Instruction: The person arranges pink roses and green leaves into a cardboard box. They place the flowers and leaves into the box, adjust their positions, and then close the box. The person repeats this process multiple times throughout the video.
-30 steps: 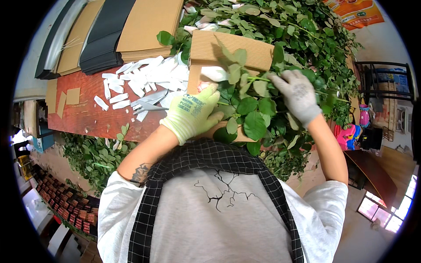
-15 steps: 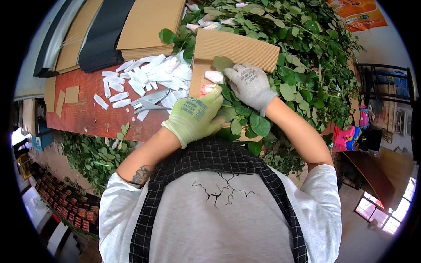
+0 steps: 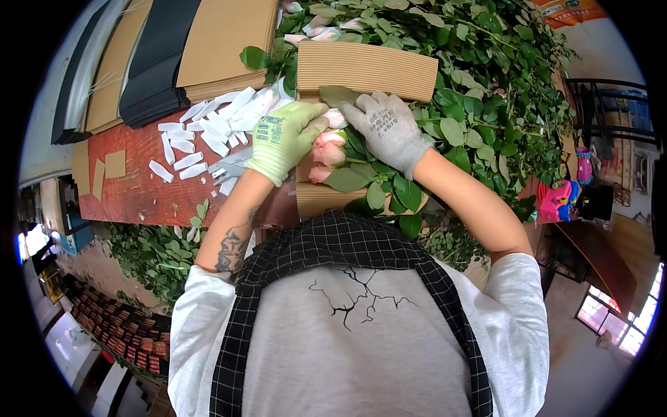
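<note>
Three pink roses lie side by side across a corrugated cardboard sheet [image 3: 367,67], heads to the left. The farthest rose [image 3: 336,119] wears a white mesh sleeve; the middle rose [image 3: 328,148] and the nearest rose [image 3: 319,173] show bare petals. My left hand [image 3: 285,135], in a pale green glove, pinches the tip of the sleeved rose with thumb and fingers. On that rose's other side my right hand [image 3: 389,132], gloved in grey, is closed round its leafy base; the fingertips are partly hidden. A leaf [image 3: 338,95] sticks out above the right fingers.
White mesh sleeves [image 3: 226,121] are heaped on the red table [image 3: 132,187], beside grey scissors [image 3: 233,163]. Stacks of brown cardboard [image 3: 222,42] and black sheets [image 3: 158,62] stand at the far left. Leafy rose stems [image 3: 479,104] pile up behind and to the right.
My left hand has moved up and left, off the bare roses and onto the sleeved rose's tip. Two pink heads now show below it. The right hand has stayed almost in place.
</note>
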The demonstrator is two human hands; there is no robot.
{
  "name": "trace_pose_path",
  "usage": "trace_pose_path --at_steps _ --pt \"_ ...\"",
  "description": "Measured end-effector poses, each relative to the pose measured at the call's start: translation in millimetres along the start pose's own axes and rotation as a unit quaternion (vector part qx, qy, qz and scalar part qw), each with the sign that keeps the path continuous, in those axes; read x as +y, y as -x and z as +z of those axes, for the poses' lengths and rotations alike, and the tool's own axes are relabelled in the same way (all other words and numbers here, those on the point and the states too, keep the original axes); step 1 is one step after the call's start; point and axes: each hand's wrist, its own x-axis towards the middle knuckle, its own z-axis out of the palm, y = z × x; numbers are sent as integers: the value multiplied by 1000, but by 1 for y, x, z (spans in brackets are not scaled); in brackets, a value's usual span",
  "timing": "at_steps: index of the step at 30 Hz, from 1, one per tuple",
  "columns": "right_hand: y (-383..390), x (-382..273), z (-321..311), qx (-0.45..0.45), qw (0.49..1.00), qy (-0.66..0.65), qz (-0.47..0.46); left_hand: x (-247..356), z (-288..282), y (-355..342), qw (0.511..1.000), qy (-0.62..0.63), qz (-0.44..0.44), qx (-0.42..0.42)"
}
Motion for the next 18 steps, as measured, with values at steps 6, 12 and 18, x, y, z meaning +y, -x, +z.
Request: trace_pose_path --at_steps 6,12,18 --pt "4 5 9 14 1000 -26 5 1 7 0 999 -14 7 29" --pt "7 6 13 -21 997 -61 31 8 6 3 995 -88 -21 33" --pt "6 8 14 -12 991 -124 46 -2 -7 11 995 -82 1 51"
